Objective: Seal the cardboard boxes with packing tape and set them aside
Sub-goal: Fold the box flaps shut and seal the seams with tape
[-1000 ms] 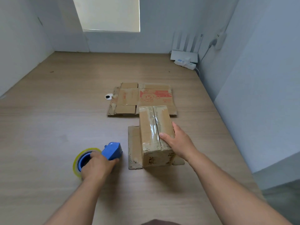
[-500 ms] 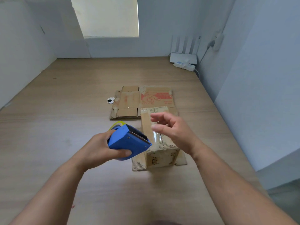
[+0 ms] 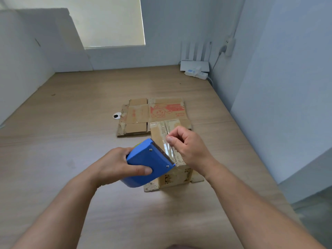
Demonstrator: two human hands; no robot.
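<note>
Fingers of the left hand [image 3: 115,166] are curled round the blue tape dispenser [image 3: 150,162], serrated edge toward the right hand [image 3: 190,146]. Right thumb and forefinger are closed in a pinch on the clear tape [image 3: 166,146] just off that edge. The cardboard box [image 3: 175,174] stands on the desk [image 3: 71,123] directly below both sets of fingers. It is brown and worn, with glossy tape along the top seam and black print on the near face. A flattened carton [image 3: 154,114] lies beyond the fingers.
</note>
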